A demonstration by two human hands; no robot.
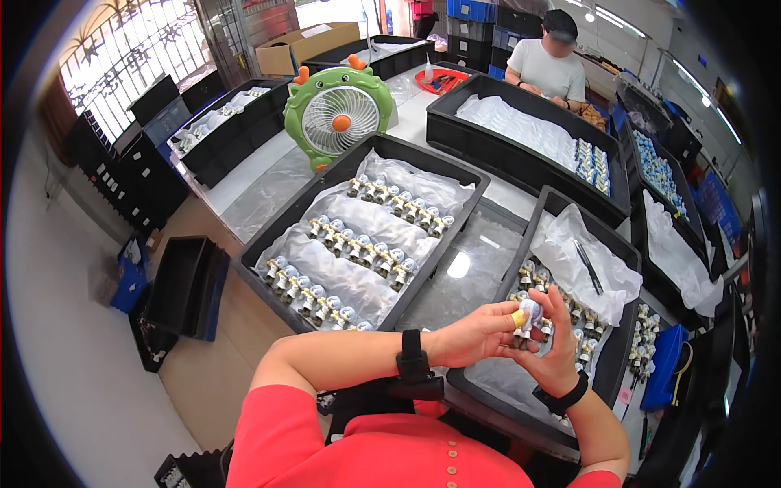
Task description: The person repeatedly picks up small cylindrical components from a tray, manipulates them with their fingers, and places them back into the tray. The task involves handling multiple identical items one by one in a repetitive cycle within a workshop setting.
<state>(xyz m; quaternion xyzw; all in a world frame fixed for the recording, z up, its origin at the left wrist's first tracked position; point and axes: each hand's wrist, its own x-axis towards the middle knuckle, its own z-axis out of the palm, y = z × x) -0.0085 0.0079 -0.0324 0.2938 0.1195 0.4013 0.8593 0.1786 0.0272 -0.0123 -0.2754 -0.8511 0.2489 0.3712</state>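
Observation:
Between my two hands is a small figurine (pixel 532 312) with a pale lilac-blue head and a white body, above the right-hand black tray (pixel 543 213). My left hand (pixel 476 332) pinches it from the left, with a yellow cover on one fingertip. My right hand (pixel 560 351) curls round its right side, fingers closed against it. Under and around my hands, more such figurines (pixel 598 327) lie in that tray, partly hidden. A dark pen (pixel 587 267) rests on the tray's white sheet (pixel 561 244).
To the left, a large black tray (pixel 472 213) holds rows of figurines (pixel 354 248) on white sheets. Behind it stands a green fan (pixel 338 114). A red tray (pixel 439 80) with tools sits farther back. Across the table, a person (pixel 549 61) works beside a long black tray (pixel 521 154).

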